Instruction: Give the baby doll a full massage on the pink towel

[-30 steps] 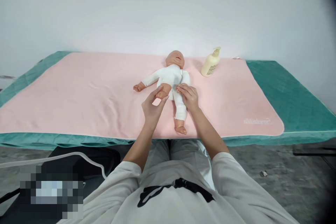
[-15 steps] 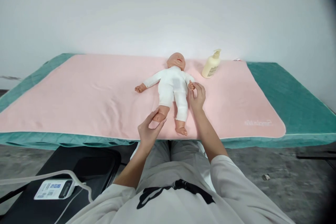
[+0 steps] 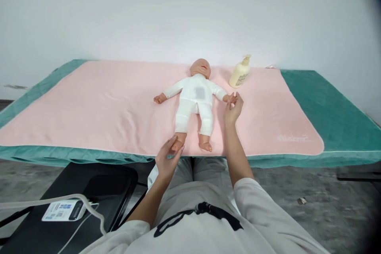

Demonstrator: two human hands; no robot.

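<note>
On its back on a pink mat (image 3: 119,111) lies a baby doll (image 3: 196,93) with a white cloth body, its head toward the wall. My left hand (image 3: 168,158) grips the doll's foot on the left side, thumb and fingers on either side of it. The doll's hand on the right side is pinched in my right hand (image 3: 233,110), that arm stretched outward. Both doll legs lie straight toward me. Just beyond my right hand stands a pale yellow pump bottle (image 3: 239,74).
The mat covers a green padded table (image 3: 333,107) that stands against a white wall (image 3: 190,12). Below at the left, a black chair (image 3: 119,182) holds a white device (image 3: 64,210) with a cable (image 3: 71,197) passing over it.
My right hand has moved outward to the right, drawing the doll's arm away from its body. My left hand has come slightly toward me, and the leg it holds is now straighter.
</note>
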